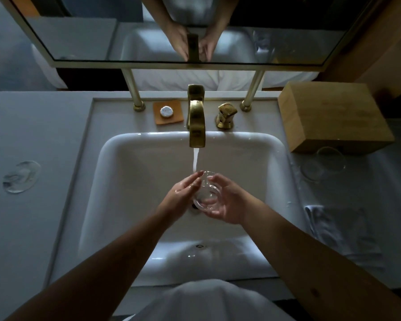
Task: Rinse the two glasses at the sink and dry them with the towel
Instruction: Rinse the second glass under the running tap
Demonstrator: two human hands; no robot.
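Observation:
Over the white sink (116,163), a clear glass (206,195) is held tilted, its mouth toward me, just below the running water (196,159) from the brass tap (196,121). My right hand (227,202) cups the glass from the right and below. My left hand (183,193) presses its fingers against the glass's left side. A second clear glass (323,164) stands on the counter to the right of the sink. A white towel (343,232) lies flat on the counter at the near right.
A wooden box (333,114) stands at the back right, just behind the second glass. A brass handle (226,115) and an orange soap tray (168,111) flank the tap. A clear glass dish (21,177) lies on the left counter. A mirror (79,38) hangs behind.

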